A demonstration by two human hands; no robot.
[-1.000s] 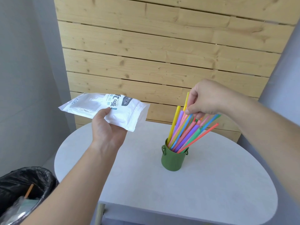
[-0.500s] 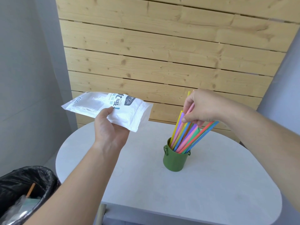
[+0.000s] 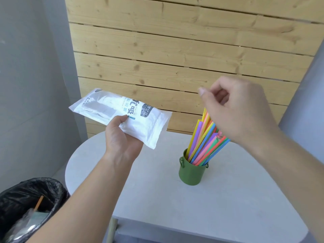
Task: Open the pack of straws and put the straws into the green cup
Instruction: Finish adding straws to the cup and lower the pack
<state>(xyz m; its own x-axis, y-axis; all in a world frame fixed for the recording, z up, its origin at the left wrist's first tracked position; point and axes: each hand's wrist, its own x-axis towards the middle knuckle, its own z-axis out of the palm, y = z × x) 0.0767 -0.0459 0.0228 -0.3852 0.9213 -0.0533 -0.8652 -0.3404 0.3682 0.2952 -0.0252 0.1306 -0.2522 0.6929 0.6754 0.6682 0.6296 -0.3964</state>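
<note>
The bundle of multicoloured plastic straws (image 3: 201, 142) stood fanned and leaning right in the small green metal cup (image 3: 192, 174) on the pale grey round table (image 3: 228, 207). They looked light, smooth and springy, likely to splay or slip, and seemed best gathered near their upper ends. The right hand (image 3: 236, 109) hovered over those ends with fingers loosely curled. The palm hid the tips, so whether it pinched any straw could not be told. The left hand (image 3: 121, 137) gripped the limp white plastic pack (image 3: 105, 107) by its near edge, held above the table's left side. Its opening and any remaining contents were not visible.
</note>
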